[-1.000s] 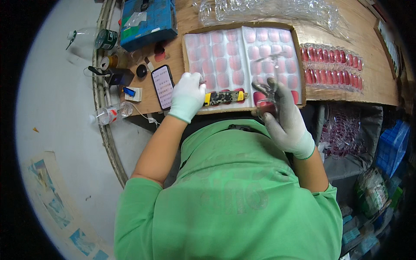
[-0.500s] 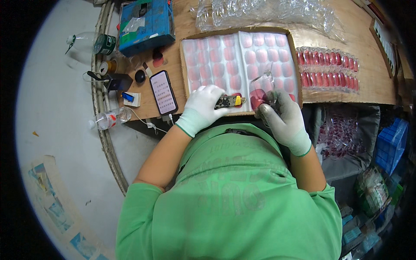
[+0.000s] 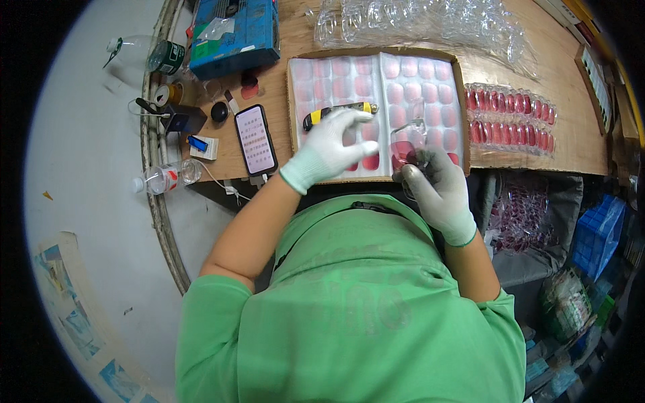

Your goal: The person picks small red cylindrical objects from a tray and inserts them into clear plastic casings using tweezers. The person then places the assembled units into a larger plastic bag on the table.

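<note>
My right hand (image 3: 440, 185), in a white glove with grey fingertips, is closed on a pair of clear-framed glasses (image 3: 405, 153) with pink-tinted lenses, above the front right of a shallow cardboard box (image 3: 459, 101). My left hand (image 3: 336, 148), gloved too, is over the left half of the box with its thumb and fingers apart. Just beyond its fingers is a black-and-yellow tool (image 3: 322, 115), slim like a utility knife, lying over the lenses. Rows of pink lenses (image 3: 411, 69) on white sheeting fill the box; my hands cover some of them.
Two rows of pink-lensed glasses (image 3: 510, 127) stand right of the box, and clear frames (image 3: 430, 27) are piled behind. To the left are a lit phone (image 3: 255, 141), a blue case (image 3: 235, 40) and a clear bottle (image 3: 161, 179). A grey bin (image 3: 537, 258) stands at lower right.
My left hand has let go of the black-and-yellow tool, which now lies farther back on the lenses, and its fingers have spread. My right hand still holds the glasses.
</note>
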A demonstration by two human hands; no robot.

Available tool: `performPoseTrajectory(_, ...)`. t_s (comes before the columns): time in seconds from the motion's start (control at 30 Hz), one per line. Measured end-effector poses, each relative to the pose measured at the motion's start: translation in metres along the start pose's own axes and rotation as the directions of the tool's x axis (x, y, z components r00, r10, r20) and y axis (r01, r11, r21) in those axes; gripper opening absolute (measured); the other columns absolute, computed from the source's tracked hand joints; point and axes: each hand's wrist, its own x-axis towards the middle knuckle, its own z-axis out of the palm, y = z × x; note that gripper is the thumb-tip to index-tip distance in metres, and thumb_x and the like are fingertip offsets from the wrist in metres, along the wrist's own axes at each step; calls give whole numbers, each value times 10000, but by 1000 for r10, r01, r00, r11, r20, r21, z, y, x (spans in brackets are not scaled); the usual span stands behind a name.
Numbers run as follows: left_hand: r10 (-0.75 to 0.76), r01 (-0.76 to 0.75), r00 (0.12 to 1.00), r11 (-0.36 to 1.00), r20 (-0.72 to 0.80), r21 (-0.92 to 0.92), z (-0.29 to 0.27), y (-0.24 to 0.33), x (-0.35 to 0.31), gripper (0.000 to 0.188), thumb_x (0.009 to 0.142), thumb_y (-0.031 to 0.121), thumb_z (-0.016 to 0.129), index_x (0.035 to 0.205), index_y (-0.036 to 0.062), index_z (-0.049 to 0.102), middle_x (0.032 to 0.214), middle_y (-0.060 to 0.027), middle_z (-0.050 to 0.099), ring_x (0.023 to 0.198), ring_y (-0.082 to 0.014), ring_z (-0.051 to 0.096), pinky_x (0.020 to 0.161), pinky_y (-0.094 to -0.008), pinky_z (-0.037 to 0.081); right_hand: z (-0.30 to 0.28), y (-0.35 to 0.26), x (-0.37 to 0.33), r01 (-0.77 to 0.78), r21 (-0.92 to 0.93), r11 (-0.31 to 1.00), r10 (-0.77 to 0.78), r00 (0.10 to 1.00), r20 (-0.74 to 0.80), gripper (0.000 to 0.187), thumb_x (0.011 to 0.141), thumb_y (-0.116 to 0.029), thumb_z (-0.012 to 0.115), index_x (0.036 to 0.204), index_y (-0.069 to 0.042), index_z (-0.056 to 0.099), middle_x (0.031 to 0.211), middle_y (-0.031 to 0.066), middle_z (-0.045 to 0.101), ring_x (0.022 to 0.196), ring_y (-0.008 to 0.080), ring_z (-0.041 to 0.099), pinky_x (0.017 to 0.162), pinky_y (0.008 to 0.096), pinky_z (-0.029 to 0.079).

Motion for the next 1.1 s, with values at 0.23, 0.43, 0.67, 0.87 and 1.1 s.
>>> performPoseTrajectory(0.23, -167, 346, 938, 472, 303, -811, -2, 49, -28, 320, 985, 114, 667, 1262, -38, 616, 1191, -99, 680, 1082, -152, 651, 955, -333, 536, -14, -27, 0, -355, 96, 930, 293, 873, 390, 195, 1010, -115, 560, 1116, 21, 651, 860, 28, 703, 735, 62, 590, 675, 248, 502)
performPoseTrajectory(0.43, -159, 265, 964, 641, 213, -720, -5, 75, -33, 210, 994, 48, 617, 1185, -38, 626, 1152, -72, 670, 1082, -142, 633, 964, -322, 514, -22, -18, 4, -155, 125, 980, 89, 903, 420, 225, 1034, -91, 497, 1165, 37, 627, 906, 50, 706, 807, 111, 631, 727, 299, 523)
performPoseTrajectory(0.67, 16, -47, 996, 921, -83, -387, -10, 82, -31, 181, 991, 94, 618, 1096, -44, 671, 958, -122, 625, 834, -170, 630, 764, -314, 512, -9, -26, 6, 61, -7, 998, -57, 968, 246, 216, 1024, -81, 506, 1132, 58, 630, 765, 94, 671, 700, 139, 638, 686, 308, 525)
performPoseTrajectory(0.87, 3, -36, 997, 904, -78, -426, -12, 89, -35, 184, 971, 82, 609, 1105, -36, 655, 935, -97, 593, 850, -180, 590, 790, -321, 480, -10, -38, -2, -101, 170, 980, 48, 955, 294, 220, 1016, -61, 485, 1118, 73, 627, 856, 81, 675, 789, 116, 620, 736, 284, 515)
performPoseTrajectory(1.1, 16, -52, 994, 945, -112, -323, -14, 93, -34, 168, 953, 70, 627, 1081, -32, 666, 868, -106, 598, 797, -194, 591, 735, -323, 476, -1, -39, -6, -62, 116, 991, 36, 977, 209, 199, 1004, -52, 486, 1066, 65, 634, 811, 80, 679, 741, 122, 621, 698, 281, 507)
